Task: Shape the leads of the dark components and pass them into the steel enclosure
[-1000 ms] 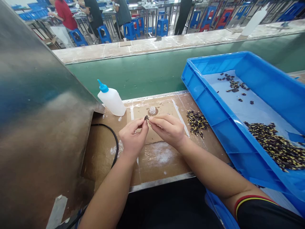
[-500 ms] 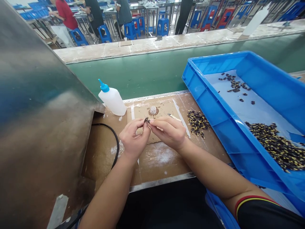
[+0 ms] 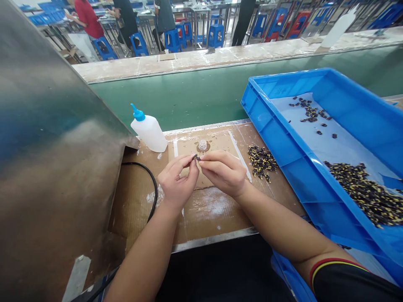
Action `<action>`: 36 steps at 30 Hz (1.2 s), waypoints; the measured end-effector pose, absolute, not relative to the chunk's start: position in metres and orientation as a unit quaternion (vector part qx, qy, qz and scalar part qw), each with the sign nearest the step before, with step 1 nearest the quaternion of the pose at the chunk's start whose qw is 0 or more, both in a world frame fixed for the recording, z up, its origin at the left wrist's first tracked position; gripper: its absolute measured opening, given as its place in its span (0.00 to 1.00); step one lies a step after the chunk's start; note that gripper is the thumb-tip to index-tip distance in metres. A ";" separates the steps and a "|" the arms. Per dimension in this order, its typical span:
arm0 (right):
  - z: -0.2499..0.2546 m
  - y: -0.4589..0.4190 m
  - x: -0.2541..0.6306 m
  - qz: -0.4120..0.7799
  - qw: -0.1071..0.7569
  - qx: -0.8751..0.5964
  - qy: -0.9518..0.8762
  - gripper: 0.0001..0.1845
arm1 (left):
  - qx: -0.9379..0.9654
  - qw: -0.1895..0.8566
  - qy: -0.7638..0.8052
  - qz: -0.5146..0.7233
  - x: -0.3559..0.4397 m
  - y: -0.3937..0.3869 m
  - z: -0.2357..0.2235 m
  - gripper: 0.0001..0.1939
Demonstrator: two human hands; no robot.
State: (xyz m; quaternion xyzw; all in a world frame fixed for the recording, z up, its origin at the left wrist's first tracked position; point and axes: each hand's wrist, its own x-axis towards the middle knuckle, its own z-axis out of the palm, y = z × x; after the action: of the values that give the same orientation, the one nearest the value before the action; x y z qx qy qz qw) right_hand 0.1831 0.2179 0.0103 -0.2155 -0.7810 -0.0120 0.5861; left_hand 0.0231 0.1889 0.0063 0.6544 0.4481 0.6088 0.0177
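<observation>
One small dark part [image 3: 197, 158] lies roughly left-to-right.

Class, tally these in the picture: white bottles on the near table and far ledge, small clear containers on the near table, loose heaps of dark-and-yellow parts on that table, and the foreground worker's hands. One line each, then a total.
White bottles, near bottle and far bottle: 2
Small clear container: 1
Loose heap: 1
Hands, left hand and right hand: 2
Total: 6
</observation>
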 end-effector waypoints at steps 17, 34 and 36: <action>0.009 0.215 0.180 0.023 0.587 -0.211 -0.781 0.10 | 0.662 -0.033 0.442 0.604 0.024 0.188 0.006 0.09; 0.008 0.222 0.181 0.105 0.590 -0.306 -0.740 0.07 | 0.527 0.312 0.520 0.596 0.029 0.187 0.007 0.09; 0.008 0.222 0.182 0.134 0.585 -0.325 -0.731 0.07 | 0.491 0.376 0.516 0.593 0.029 0.188 0.008 0.12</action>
State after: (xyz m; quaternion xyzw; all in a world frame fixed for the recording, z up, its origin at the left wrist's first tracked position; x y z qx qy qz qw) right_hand 0.1816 0.2221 0.0078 -0.3251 -0.7306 0.1344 0.5851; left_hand 0.0292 0.1879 0.0078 0.4910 0.5164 0.5927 0.3756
